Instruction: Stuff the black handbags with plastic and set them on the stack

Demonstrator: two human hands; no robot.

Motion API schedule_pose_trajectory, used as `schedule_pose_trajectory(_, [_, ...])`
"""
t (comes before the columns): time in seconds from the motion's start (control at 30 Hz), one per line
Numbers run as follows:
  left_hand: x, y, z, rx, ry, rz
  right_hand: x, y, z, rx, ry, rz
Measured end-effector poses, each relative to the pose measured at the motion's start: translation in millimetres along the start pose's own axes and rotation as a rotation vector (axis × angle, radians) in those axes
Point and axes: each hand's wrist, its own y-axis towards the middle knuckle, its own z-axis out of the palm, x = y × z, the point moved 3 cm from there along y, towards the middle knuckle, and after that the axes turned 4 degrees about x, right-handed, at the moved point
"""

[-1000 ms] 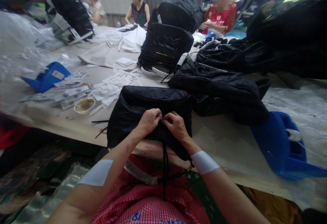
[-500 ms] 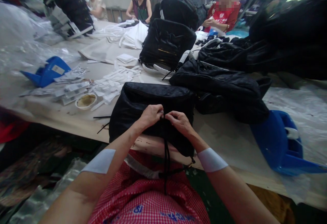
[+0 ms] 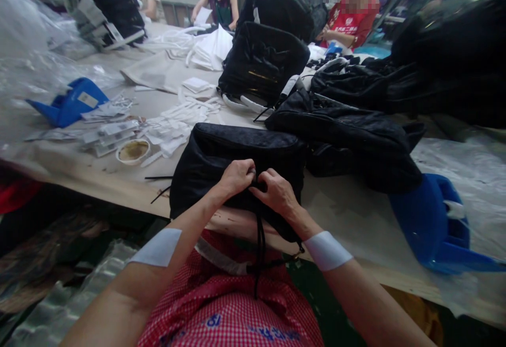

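A black bag [image 3: 237,138] lies on its side at the table's front edge, right before me. Over its middle my left hand [image 3: 238,176] is closed, its fingertips pinched on something too small to make out. Close beside it, my right hand [image 3: 277,193] has thumb and fingers bent at the same spot; what sits between them is hidden. Two thin black cords [image 3: 259,241] hang from below the hands onto my red checked apron [image 3: 229,310]. A strap with a white wrap [image 3: 221,258] loops down from the bag's lower side.
More black bags [image 3: 348,131] lie to the right and a stack of them [image 3: 269,57] stands behind. A blue bin [image 3: 430,225] is at the right, another blue holder [image 3: 79,102] at the left. Near a small round tub [image 3: 133,152] lie white strips [image 3: 169,131]. Several people sit across the table.
My right hand has shifted slightly left and its thumb now reaches across the cords under my left fingertips. My left hand stays nearly in place. The view has tilted down a little.
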Motion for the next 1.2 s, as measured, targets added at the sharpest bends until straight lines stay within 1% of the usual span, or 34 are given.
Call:
schedule_pose_trajectory(0.03, [0, 0, 0.5, 0.004, 0.003, -0.003, 1, -1, 3, -0.009, -0.045, 0.020])
schedule_pose_trajectory(0.1, [0, 0, 1.2, -0.007, 0.005, -0.008, 2, -1, 6, -0.021, -0.061, 0.043])
schedule_pose_trajectory(0.2, [0, -2, 1.4, -0.039, 0.010, 0.032, -2, -1, 8, -0.032, 0.024, 0.031])
schedule_pose_trajectory(0.27, [-1, -3, 1.7, -0.009, 0.058, 0.093, -7, 0, 7, -0.046, 0.098, 0.024])
schedule_pose_trajectory(0.33, [-3, -3, 1.7, 0.048, 0.140, 0.136, -10, 0, 5, -0.073, 0.162, 0.023])
schedule_pose_trajectory(0.4, [-4, -3, 0.5, 0.078, 0.208, 0.139, -13, 0, 3, -0.104, 0.211, 0.031])
schedule_pose_trajectory(0.5, [-5, -2, -1.4, 0.093, 0.250, 0.116, -12, -2, 0, -0.144, 0.254, 0.052])
schedule_pose_trajectory(0.57, [-5, 0, -1.8, 0.102, 0.246, 0.093, -7, -3, 0, -0.132, 0.217, 0.054])
schedule_pose_trajectory(0.67, [-3, 3, -0.9, 0.116, 0.198, 0.065, 1, -4, 4, -0.072, 0.023, 0.060])
schedule_pose_trajectory(0.73, [0, 5, -0.2, 0.119, 0.160, 0.067, 4, -4, 7, -0.040, -0.093, 0.064])
schedule_pose_trajectory(0.8, [3, 5, -0.1, 0.121, 0.133, 0.091, 4, -3, 8, -0.027, -0.125, 0.054])
schedule_pose_trajectory(0.9, [2, 3, -1.5, 0.148, 0.143, 0.176, -1, -2, 9, -0.049, -0.043, 0.033])
schedule_pose_trajectory(0.97, [-2, 1, -3.6, 0.173, 0.225, 0.228, -5, -2, 8, -0.073, 0.051, 0.028])
schedule_pose_trajectory(1.07, [-8, -2, -7.0, 0.205, 0.389, 0.267, -10, -3, 7, -0.097, 0.154, 0.040])
schedule_pose_trajectory(1.2, [-16, -4, -9.1, 0.188, 0.525, 0.374, -14, -1, 7, -0.123, 0.244, 0.072])
